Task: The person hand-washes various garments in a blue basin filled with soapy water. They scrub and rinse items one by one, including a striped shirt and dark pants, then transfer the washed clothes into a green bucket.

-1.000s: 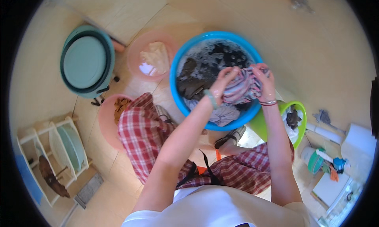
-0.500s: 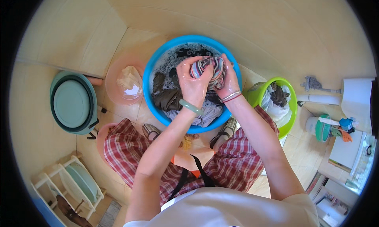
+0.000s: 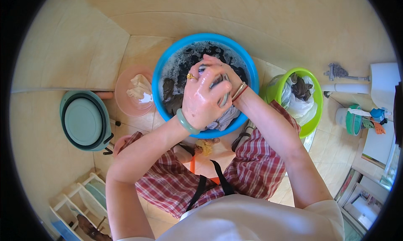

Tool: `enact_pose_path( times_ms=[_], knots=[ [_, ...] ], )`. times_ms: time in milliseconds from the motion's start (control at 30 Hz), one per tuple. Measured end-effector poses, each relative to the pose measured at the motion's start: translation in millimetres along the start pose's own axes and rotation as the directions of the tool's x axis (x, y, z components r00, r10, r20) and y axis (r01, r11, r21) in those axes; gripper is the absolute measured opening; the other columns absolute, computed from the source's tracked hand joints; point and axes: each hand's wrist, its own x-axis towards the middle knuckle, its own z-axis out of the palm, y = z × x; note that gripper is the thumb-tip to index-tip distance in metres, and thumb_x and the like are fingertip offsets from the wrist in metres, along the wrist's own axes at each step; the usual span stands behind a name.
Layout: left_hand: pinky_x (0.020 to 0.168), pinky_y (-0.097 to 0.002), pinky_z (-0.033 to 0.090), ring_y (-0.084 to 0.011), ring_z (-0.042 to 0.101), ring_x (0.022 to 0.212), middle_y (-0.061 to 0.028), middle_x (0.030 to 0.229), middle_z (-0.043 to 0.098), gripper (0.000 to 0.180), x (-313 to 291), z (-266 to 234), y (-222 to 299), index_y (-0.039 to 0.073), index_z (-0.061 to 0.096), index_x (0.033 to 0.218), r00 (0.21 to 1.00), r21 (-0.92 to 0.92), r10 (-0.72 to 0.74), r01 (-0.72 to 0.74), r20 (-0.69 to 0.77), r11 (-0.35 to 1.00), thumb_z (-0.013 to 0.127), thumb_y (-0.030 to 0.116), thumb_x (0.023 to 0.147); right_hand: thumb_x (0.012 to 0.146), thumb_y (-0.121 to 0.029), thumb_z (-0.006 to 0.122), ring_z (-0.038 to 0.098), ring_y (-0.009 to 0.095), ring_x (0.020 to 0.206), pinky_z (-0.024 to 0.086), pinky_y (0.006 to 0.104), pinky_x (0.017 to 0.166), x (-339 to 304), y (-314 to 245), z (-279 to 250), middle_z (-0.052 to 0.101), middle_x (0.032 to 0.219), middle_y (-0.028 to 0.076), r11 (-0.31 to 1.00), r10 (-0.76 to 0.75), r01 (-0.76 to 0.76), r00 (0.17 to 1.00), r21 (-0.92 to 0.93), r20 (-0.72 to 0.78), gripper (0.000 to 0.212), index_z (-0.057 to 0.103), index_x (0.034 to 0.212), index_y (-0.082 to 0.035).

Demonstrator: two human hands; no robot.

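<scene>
Above a blue basin point(image 3: 158, 69) of sudsy water, my two hands press together around a wadded striped cloth point(image 3: 218, 80). Most of the cloth is covered; bits of it show between the fingers. My left hand point(image 3: 201, 96), with a ring and a green bangle at the wrist, curls over the wad from the near side. Behind it, my right hand point(image 3: 236, 79) is wrapped round the far right side, its fingers partly hidden. Dark brown cloth point(image 3: 171, 99) and greyish cloth point(image 3: 224, 118) lie in the water below.
A pink basin point(image 3: 121, 104) with pale cloth stands left of the blue one, near a green collapsible basin point(image 3: 82, 119). On the right is a lime green bucket point(image 3: 312, 125) holding bags and dark cloth. A white rack point(image 3: 69, 199) stands lower left.
My left hand has turned over the cloth, knuckles now up, its elbow swinging out to the left. Both hands have closed tighter round the wad, hiding most of it.
</scene>
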Motion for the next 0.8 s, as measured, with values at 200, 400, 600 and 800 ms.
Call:
enact_pose_path(
  times_ms=[200, 400, 600, 800],
  knots=[
    [0.079, -0.0418, 0.045, -0.0325, 0.056, 0.096, -0.0069, 0.094, 0.057, 0.021, -3.3, -8.5, 9.4, 0.011, 0.057, 0.069, 0.96, -0.014, 0.264, -0.264, 0.096, 0.964, 0.071, 0.008, 0.054, 0.095, -0.036, 0.053, 0.058, 0.015, 0.069, 0.052, 0.0286, 0.067, 1.1, 1.1, 26.4, 0.062, 0.081, 0.007, 0.958, -0.055, -0.103, 0.849, -0.267, -0.526, 0.036, 0.06, 0.084, -0.002],
    [0.085, -0.0392, 0.048, -0.0273, 0.055, 0.097, -0.003, 0.087, 0.053, 0.018, -28.8, -5.3, 13.2, 0.016, 0.053, 0.07, 0.89, 0.034, 0.406, -0.421, 0.209, 0.906, 0.063, 0.017, 0.056, 0.088, -0.03, 0.065, 0.06, 0.013, 0.061, 0.05, 0.0279, 0.059, 7.1, 5.2, 8.5, 0.061, 0.067, 0.004, 0.811, 0.025, -0.241, 0.925, -0.534, -0.38, 0.03, 0.061, 0.07, -0.006],
    [0.093, -0.0373, 0.044, -0.024, 0.055, 0.097, -0.0012, 0.087, 0.051, 0.013, -45.2, 7.9, 9.4, 0.018, 0.052, 0.074, 0.766, 0.049, 0.54, -0.59, 0.348, 0.806, 0.06, 0.027, 0.068, 0.087, -0.028, 0.063, 0.061, 0.015, 0.063, 0.05, 0.0284, 0.061, 7.2, 9.2, 10.6, 0.065, 0.068, 0.007, 0.602, -0.037, -0.263, 0.934, -0.754, -0.356, 0.033, 0.063, 0.066, -0.003],
    [0.095, -0.039, 0.041, -0.0243, 0.053, 0.097, -0.001, 0.088, 0.05, 0.016, -64.5, 26.7, -3.6, 0.017, 0.058, 0.078, 0.606, -0.033, 0.627, -0.706, 0.49, 0.708, 0.056, 0.033, 0.073, 0.086, -0.03, 0.058, 0.064, 0.02, 0.06, 0.05, 0.0339, 0.062, 7.8, 17.4, 5.2, 0.065, 0.064, 0.011, 0.261, -0.18, -0.256, 0.934, -0.931, -0.307, 0.037, 0.064, 0.065, 0.0]
  ],
)
